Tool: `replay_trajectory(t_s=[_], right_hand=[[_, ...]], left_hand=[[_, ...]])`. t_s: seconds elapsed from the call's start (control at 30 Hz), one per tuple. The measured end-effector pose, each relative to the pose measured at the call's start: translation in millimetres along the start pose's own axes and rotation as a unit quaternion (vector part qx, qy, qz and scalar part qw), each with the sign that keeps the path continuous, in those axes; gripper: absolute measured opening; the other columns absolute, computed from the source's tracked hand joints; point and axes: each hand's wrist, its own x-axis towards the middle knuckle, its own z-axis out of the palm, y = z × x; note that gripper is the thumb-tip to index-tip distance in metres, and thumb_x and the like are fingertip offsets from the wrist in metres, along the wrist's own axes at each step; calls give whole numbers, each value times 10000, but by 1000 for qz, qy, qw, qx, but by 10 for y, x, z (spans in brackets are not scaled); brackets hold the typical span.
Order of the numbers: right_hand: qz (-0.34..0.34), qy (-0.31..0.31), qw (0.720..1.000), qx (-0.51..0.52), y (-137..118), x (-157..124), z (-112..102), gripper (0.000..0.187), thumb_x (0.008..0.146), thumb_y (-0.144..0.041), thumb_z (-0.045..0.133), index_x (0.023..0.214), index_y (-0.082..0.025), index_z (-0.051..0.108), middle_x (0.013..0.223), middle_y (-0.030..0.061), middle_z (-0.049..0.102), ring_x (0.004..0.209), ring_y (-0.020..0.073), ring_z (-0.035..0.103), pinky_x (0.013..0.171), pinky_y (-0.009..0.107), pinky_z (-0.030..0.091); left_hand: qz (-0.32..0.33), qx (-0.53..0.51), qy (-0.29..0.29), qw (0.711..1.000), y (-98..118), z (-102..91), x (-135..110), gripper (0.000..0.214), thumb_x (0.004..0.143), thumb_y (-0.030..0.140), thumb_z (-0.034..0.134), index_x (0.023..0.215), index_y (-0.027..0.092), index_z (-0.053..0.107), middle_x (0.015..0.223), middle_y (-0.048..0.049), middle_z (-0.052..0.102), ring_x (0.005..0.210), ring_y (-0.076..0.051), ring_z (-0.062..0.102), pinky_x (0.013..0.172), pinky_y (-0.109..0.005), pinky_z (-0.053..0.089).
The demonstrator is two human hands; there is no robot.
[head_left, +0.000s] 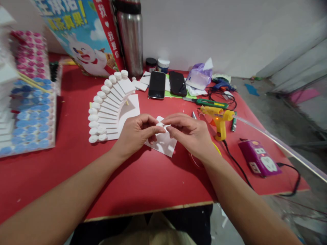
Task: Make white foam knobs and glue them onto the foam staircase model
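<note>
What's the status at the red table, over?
Left hand and right hand close together, pinching small white papery piece, partly hidden. White square card beneath. Yellow plastic glue gun beside right hand, not blocking.

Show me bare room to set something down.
The red table is largely bare between the blue rolls and the fan of white pieces, and near the front edge between the left forearm and right forearm. It is crowded along the back, around the bottle and phone, and at right around the glue gun and purple box.
</note>
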Motion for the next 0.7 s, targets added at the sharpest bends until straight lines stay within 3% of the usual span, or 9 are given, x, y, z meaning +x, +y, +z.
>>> replay_trajectory(t_s=[0.33,0.7], right_hand=[[-74,-4,995,-69,-10,-11,23,226,922,-93,614,1052,-192,771,1095,89,761,977,179,715,726,291,556],[-156,3,978,-139,64,-73,104,334,919,-85,552,1192,-189,715,1229,133,704,1131,219,688,921,380,588]], left_hand=[[12,23,34,999,-17,-1,-1,183,725,250,840,728,157,682,526,37,644,426,-86,579,415,-162,451],[-11,-2,58,998,-30,16,4,233,727,304,828,720,162,644,500,31,627,392,-109,559,376,-202,475]])
